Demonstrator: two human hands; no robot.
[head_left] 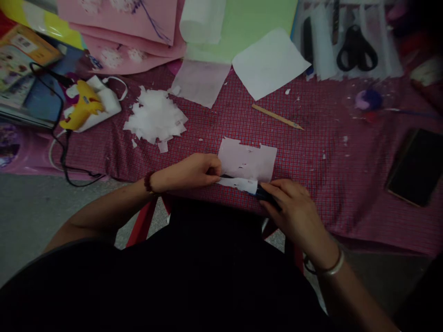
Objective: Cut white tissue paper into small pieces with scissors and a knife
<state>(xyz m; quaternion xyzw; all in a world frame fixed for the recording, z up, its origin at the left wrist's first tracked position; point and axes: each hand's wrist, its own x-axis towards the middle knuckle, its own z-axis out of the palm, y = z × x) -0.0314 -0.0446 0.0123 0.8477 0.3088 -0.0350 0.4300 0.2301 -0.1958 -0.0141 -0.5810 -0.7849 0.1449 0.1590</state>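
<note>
My left hand (194, 171) is closed, pinching the left end of a narrow white paper strip (238, 184) at the near edge of the table. My right hand (294, 210) grips a dark tool (265, 193), perhaps a stapler or cutter, at the strip's right end. Just behind the strip lies a pale pink sheet (247, 160) with notched edges and small slits.
A red checked cloth (311, 147) covers the table. On it lie a pile of white paper scraps (155, 117), a yellow glue gun (83, 106) with a black cord, a pencil (277, 116), white sheets, black scissors (357, 50) and a dark phone (417, 166).
</note>
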